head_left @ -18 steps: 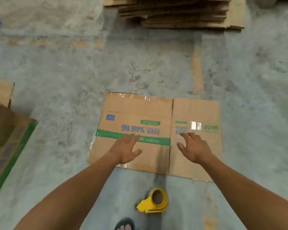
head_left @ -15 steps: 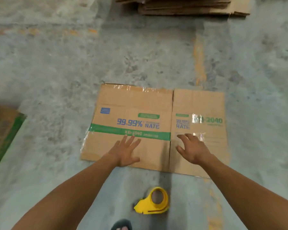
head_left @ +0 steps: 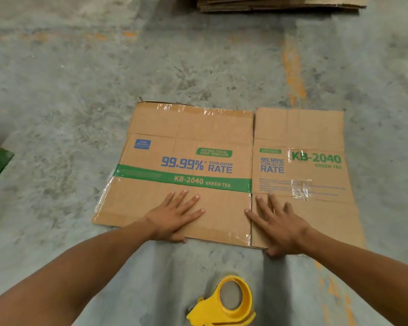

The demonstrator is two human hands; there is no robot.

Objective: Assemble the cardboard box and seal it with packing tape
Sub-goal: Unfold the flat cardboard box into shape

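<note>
Brown flattened cardboard box [head_left: 189, 170] now pressed under both hands, left [head_left: 172, 218], right [head_left: 279, 228], spread open, apparently gripping nothing; unfolding probably next.

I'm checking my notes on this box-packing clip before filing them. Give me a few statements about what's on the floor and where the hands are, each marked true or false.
1. The cardboard box lies flat on the concrete floor. True.
2. The left hand holds the tape dispenser. False: it lies open, palm down, on the box's near flap.
3. The right hand rests at the box's near edge, fingers spread. True.
4. The yellow tape dispenser sits on top of the box. False: it is on the floor, nearer the person than the box.
5. A stack of flattened cardboard lies beyond the box. True.
</note>
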